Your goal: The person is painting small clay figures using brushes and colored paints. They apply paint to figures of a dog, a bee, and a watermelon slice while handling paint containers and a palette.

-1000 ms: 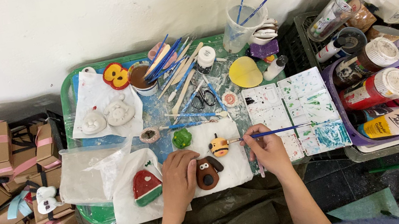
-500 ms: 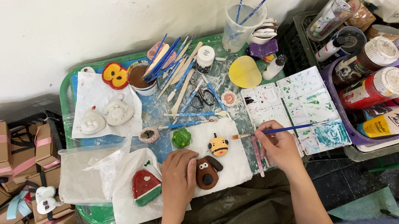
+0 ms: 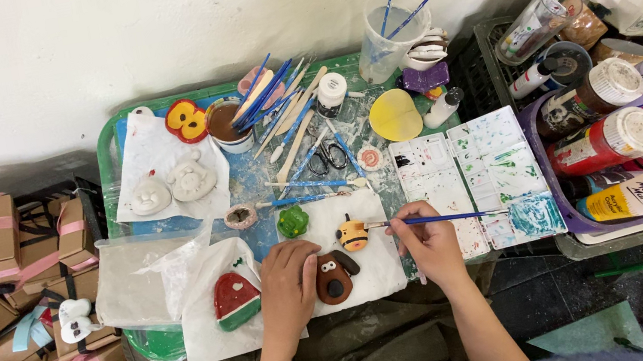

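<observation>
Against a plain white wall sits a green tray [image 3: 109, 168], its bed smeared with blue paint and crowded with craft gear so that everything lies within arm's reach. White paper [image 3: 372, 272] is spread under the work, apparently to catch stray paint. The left hand [image 3: 287, 286] lies flat with fingers curled, pressing beside the brown dog figure [image 3: 333, 277] as if to steady it; the figure looks like smooth, glossy painted clay, rounded and lumpy. The right hand [image 3: 429, 242] pinches a thin blue-handled brush [image 3: 441, 219] near its ferrule, the bristle end pointing left and touching or just beside the small yellow-orange figure [image 3: 353, 234], the handle reaching back over the plastic palette [image 3: 473, 172], which lies just right of the paper, its wells stained green and teal. A red-and-green watermelon slice [image 3: 235, 298] lies left of the wrist. Two unpainted, chalky white pieces [image 3: 170, 187] wait on more paper, and spare brushes [image 3: 278, 101] fan out near a cup of brown water [image 3: 227, 124].
</observation>
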